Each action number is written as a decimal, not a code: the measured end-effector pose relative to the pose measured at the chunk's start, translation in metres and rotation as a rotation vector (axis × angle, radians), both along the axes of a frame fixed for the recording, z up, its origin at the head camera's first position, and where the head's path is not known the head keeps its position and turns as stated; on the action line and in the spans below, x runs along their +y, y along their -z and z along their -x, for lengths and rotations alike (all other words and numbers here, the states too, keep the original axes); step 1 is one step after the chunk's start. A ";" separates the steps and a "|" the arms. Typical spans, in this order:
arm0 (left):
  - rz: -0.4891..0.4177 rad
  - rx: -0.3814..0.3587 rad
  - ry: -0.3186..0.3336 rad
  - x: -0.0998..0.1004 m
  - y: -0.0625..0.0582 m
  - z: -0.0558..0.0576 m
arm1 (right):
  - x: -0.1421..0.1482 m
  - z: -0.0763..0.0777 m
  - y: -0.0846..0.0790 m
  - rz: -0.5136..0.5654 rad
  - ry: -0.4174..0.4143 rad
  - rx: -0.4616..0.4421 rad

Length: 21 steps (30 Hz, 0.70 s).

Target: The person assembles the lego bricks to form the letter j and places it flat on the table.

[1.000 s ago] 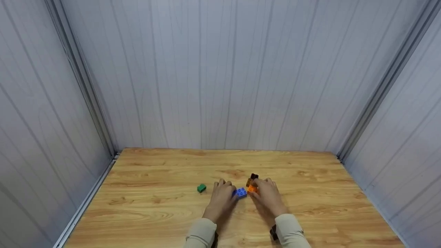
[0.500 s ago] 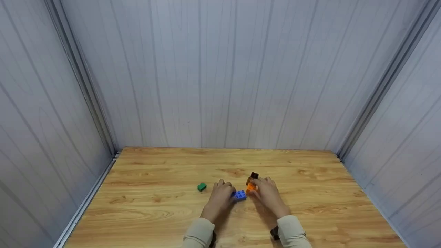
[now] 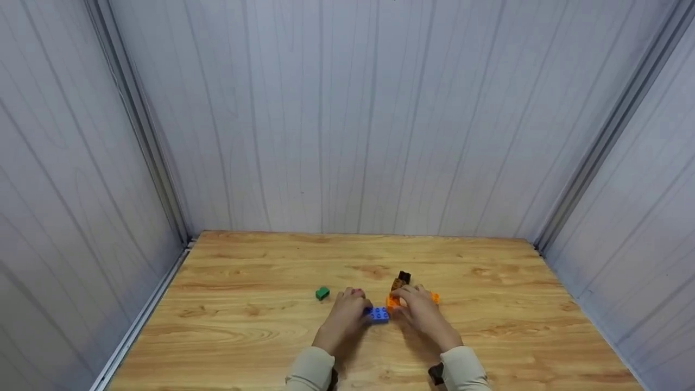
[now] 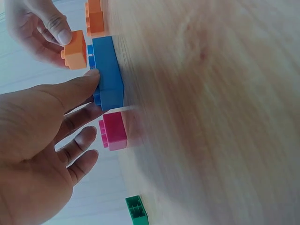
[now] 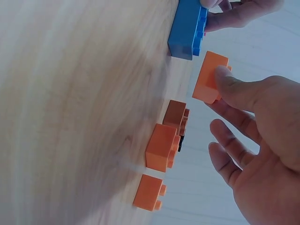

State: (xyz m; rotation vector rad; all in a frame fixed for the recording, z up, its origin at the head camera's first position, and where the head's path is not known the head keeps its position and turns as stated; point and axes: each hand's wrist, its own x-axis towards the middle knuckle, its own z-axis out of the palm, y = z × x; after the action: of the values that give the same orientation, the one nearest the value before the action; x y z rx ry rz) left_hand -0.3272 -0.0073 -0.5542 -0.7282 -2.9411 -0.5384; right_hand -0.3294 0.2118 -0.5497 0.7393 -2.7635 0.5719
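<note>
Right grip (image 5: 272, 145) on orange brick (image 5: 206, 78)

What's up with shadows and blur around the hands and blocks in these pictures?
Head view: soft shadows on the table by the left hand and right hand. Left wrist view: edges of the blue block read clearly, while the table's grain is smeared. Right wrist view: the held orange block is fairly sharp, grain soft, with a broad dim shadow.

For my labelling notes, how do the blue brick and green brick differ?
The blue brick is longer than the green brick. The left hand pinches the blue brick; the green brick lies untouched. In the left wrist view, blue shows studs, green hollow openings. Both are toy bricks.
</note>
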 end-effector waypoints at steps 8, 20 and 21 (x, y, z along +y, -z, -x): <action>0.003 -0.050 -0.004 -0.003 0.002 -0.003 | -0.002 -0.005 0.002 0.017 -0.076 -0.058; -0.016 -0.050 0.021 -0.003 0.000 -0.003 | -0.003 -0.009 0.000 -0.006 -0.116 -0.028; -0.019 -0.055 0.019 -0.003 0.000 -0.003 | -0.004 -0.009 0.000 -0.009 -0.115 -0.029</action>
State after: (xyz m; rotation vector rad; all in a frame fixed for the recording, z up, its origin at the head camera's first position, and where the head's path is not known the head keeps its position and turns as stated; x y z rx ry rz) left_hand -0.3240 -0.0104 -0.5544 -0.7520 -2.9782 -0.5970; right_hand -0.3204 0.2083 -0.5497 0.9034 -2.7651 0.5977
